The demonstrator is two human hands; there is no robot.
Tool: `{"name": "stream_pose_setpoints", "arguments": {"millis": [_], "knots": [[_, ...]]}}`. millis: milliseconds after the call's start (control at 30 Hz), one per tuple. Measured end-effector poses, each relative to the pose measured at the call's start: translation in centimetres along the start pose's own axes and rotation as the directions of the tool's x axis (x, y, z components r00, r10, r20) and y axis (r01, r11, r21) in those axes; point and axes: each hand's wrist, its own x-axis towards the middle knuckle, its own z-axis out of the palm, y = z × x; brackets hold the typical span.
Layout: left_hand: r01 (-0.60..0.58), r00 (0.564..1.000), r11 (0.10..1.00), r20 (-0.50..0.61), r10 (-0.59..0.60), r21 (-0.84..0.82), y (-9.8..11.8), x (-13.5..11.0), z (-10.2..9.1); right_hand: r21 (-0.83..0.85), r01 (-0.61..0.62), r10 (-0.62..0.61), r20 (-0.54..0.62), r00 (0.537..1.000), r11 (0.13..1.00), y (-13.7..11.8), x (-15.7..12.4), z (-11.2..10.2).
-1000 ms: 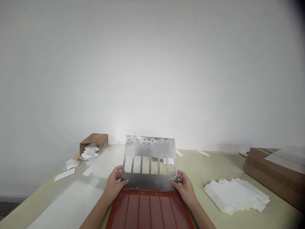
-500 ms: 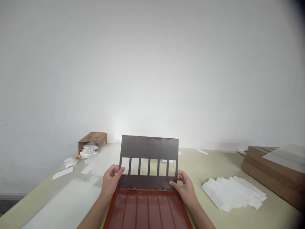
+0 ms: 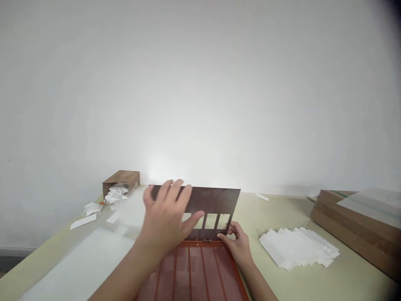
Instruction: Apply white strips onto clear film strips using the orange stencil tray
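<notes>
A dark brown panel (image 3: 214, 200) with a row of rectangular cut-out windows stands raised at the back of a reddish-brown tray (image 3: 196, 271), joined to it by a small metal hinge (image 3: 207, 240). The tray has narrow dividers running lengthwise. My left hand (image 3: 166, 219) is open, fingers spread, in front of the panel's left half, hiding some windows and the left hinge; whether it touches the panel I cannot tell. At the panel's lower right corner, my right hand (image 3: 239, 244) pinches the edge between thumb and fingers.
Fanned white cards (image 3: 299, 248) lie right of the tray, beside a large cardboard box (image 3: 351, 225). At the back left, a small cardboard box (image 3: 121, 179) spills white pieces. A translucent sheet (image 3: 84, 263) covers part of the greenish table (image 3: 275, 288) on the left.
My left hand has let go of the panel's left edge and moved up and right across its front. The panel's top now leans nearer to me. My right hand keeps its hold.
</notes>
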Motion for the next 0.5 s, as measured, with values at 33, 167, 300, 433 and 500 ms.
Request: {"name": "stream_pose_setpoints", "arguments": {"millis": [33,167,300,433,500], "knots": [[-0.026,0.996,0.999,0.088,0.024,0.023,1.0,1.1,-0.3,0.005,0.001,-0.001,0.001,1.0,1.0,-0.1,0.0,0.0],[0.012,0.801,0.996,0.596,-0.059,0.084,3.6,5.1,0.0,0.011,0.016,-0.016,0.005,1.0,1.0,-0.1,-0.2,-0.1],[0.021,0.677,0.999,0.734,-0.051,0.05,3.4,7.3,0.9,-0.01,0.004,-0.004,0.014,1.0,1.0,-0.2,-0.3,-0.1],[0.014,0.65,0.999,0.758,-0.047,0.05,2.9,7.4,1.0,-0.025,-0.009,0.011,0.084,0.996,1.0,-0.8,0.3,-0.9],[-0.003,0.642,0.998,0.766,-0.042,0.057,3.1,7.2,0.6,-0.022,-0.007,0.011,0.149,0.989,1.0,-1.1,0.8,-1.9]]}}
